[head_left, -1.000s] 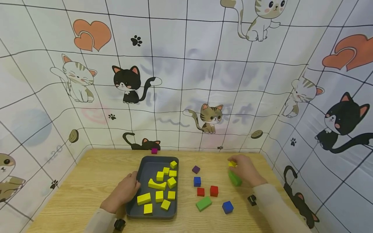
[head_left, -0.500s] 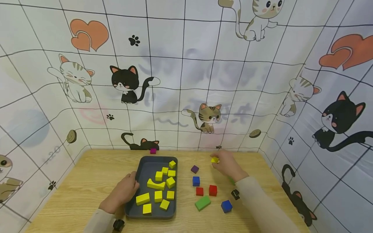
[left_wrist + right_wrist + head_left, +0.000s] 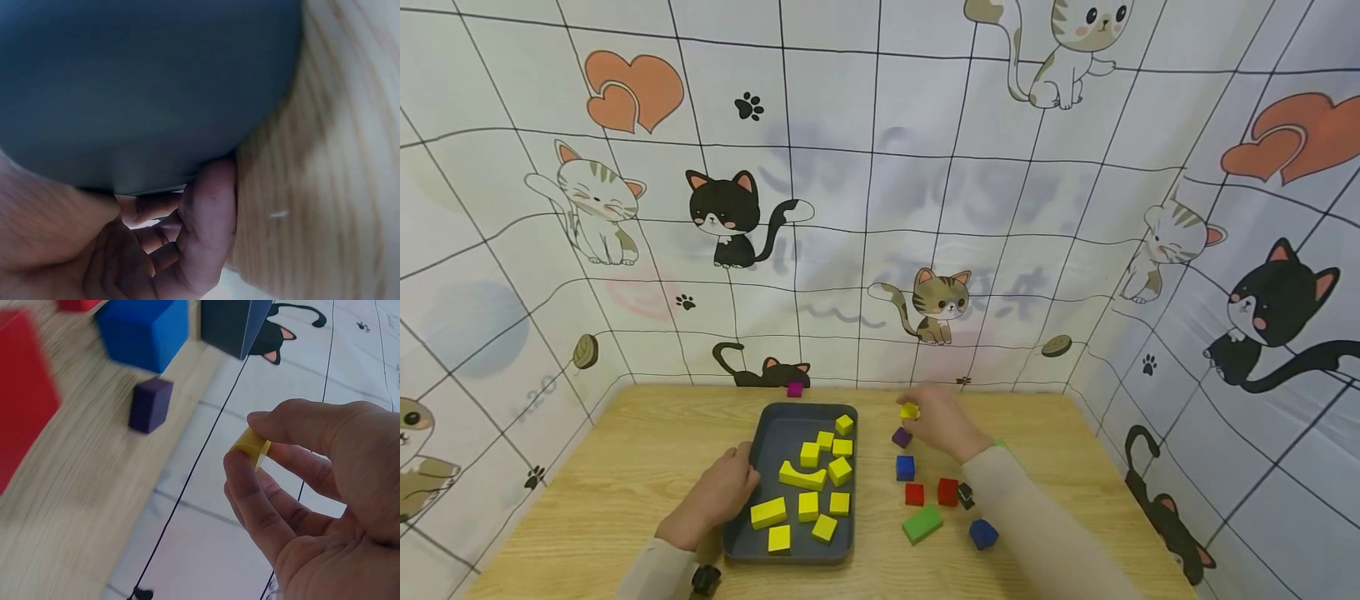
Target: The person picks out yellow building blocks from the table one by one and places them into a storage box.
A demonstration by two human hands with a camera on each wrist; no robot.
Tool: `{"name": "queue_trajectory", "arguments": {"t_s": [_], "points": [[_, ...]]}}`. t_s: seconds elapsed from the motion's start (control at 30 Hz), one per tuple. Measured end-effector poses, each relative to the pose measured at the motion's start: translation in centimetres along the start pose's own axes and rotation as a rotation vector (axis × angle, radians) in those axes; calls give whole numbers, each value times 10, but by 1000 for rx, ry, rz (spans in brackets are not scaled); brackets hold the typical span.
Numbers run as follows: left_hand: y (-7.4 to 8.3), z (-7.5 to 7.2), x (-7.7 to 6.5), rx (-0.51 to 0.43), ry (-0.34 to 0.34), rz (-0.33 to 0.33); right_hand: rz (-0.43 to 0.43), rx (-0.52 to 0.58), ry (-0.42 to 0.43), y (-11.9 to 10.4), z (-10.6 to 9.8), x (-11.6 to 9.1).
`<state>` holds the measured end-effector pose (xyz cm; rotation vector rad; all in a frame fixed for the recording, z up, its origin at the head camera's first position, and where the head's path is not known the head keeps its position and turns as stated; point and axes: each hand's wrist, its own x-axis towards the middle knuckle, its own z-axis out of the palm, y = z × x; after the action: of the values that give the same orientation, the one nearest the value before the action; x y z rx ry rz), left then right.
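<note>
Between thumb and fingers, my right hand [image 3: 942,423] pinches a small yellow block [image 3: 250,444], held up near the table's back edge, to the right of the dark grey tray [image 3: 778,433]. A purple cube [image 3: 902,437] lies just below that hand in the head view. My left hand [image 3: 721,487] grips the tray's left side; the left wrist view has its fingers [image 3: 212,206] curled at the underside of the rim. Inside the tray lie several yellow blocks [image 3: 768,512], one of them an arch [image 3: 802,477].
Right of the tray are blue cubes [image 3: 906,468], red cubes [image 3: 914,494] and a green block [image 3: 922,524]. Another green piece [image 3: 1000,445] is mostly hidden behind the right forearm. A magenta cube [image 3: 794,390] sits at the back edge, before the cat-printed cloth [image 3: 835,250].
My right hand has carried the yellow block leftward from beside the far green piece to near the purple cube. The left hand and the tray have stayed in place.
</note>
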<state>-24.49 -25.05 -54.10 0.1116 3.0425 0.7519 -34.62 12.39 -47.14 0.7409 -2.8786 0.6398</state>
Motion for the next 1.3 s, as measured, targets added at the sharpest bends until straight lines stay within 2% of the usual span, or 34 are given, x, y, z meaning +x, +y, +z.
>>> {"name": "queue_trajectory", "arguments": {"t_s": [0.3, 0.73, 1.03, 1.3], "points": [[-1, 1, 0, 4, 11, 19, -68, 58, -20, -30, 14, 14], [-3, 1, -1, -2, 22, 25, -104, 14, -117, -74, 48, 34], [-1, 0, -2, -2, 30, 49, -136, -7, -140, -99, 57, 40], [0, -1, 0, -5, 22, 42, -170, -35, -153, -118, 62, 43]]}}
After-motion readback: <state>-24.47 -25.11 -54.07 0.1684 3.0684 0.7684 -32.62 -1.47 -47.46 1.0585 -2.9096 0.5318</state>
